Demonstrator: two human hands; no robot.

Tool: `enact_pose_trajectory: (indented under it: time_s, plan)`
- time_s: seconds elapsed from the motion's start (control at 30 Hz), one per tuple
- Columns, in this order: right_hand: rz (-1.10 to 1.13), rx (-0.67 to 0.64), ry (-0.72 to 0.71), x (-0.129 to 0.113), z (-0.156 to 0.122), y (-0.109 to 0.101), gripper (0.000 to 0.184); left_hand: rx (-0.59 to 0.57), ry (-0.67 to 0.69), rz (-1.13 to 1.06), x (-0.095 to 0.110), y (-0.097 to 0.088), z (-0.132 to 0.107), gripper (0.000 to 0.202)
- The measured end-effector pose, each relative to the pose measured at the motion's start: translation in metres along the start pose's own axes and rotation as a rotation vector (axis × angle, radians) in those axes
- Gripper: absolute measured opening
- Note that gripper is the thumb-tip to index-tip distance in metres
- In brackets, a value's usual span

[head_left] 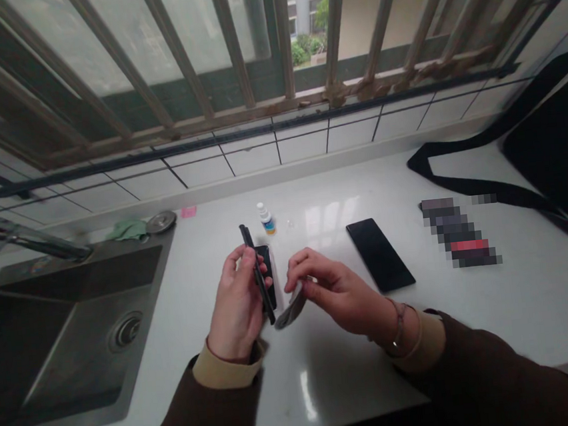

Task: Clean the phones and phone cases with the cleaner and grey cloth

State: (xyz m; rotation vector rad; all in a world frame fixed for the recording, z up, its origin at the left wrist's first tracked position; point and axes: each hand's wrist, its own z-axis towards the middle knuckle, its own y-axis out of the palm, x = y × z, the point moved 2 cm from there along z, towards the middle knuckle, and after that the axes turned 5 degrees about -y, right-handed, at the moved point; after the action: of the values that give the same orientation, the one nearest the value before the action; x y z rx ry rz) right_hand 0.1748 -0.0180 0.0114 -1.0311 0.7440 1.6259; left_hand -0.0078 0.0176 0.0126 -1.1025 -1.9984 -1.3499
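Observation:
My left hand [236, 304] is closed around a pair of black-framed glasses [261, 275], held upright above the white counter [426, 333]. One temple arm sticks up past my fingers. My right hand [332, 289] pinches a small grey cloth [290, 313] just right of the glasses, close to the lens. A small white bottle with a blue-and-yellow label [266, 218] stands on the counter behind my hands. A black phone [380, 254] lies flat, screen up, to the right of my right hand.
A steel sink [69, 327] with a tap [20, 240] fills the left side. A green rag [127, 229] and a round metal lid [161, 221] lie at its back edge. A black bag with a strap [553, 147] occupies the right. A barred window runs along the back.

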Motion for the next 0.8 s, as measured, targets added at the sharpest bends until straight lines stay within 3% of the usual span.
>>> enact_pose_trajectory:
  time_s: [0.1, 0.2, 0.37, 0.47, 0.63, 0.8]
  plan:
    - [-0.069, 0.051, 0.074, 0.013, 0.001, -0.004, 0.015, -0.012, 0.124, 0.192, -0.007, 0.001, 0.000, 0.064]
    - [-0.164, 0.029, 0.122, 0.021, 0.002, -0.006, 0.015, -0.026, 0.161, 0.346, -0.014, 0.000, 0.002, 0.068]
    - [-0.519, 0.091, 0.223, 0.032, 0.005, -0.020, 0.017, -0.093, 0.184, 0.654, -0.018, 0.000, 0.002, 0.052]
    - [-0.723, 0.095, 0.254, 0.041, 0.006, -0.027, 0.018, -0.103, 0.285, 0.828, -0.017, 0.002, -0.002, 0.037]
    - [-0.879, 0.038, 0.254, 0.048, 0.005, -0.029, 0.022, -0.297, 0.428, 1.054, -0.021, 0.004, -0.008, 0.034]
    - [-0.996, 0.001, 0.231, 0.042, 0.005, -0.029, 0.024, -0.474, 0.549, 1.422, -0.036, -0.001, -0.008, 0.057]
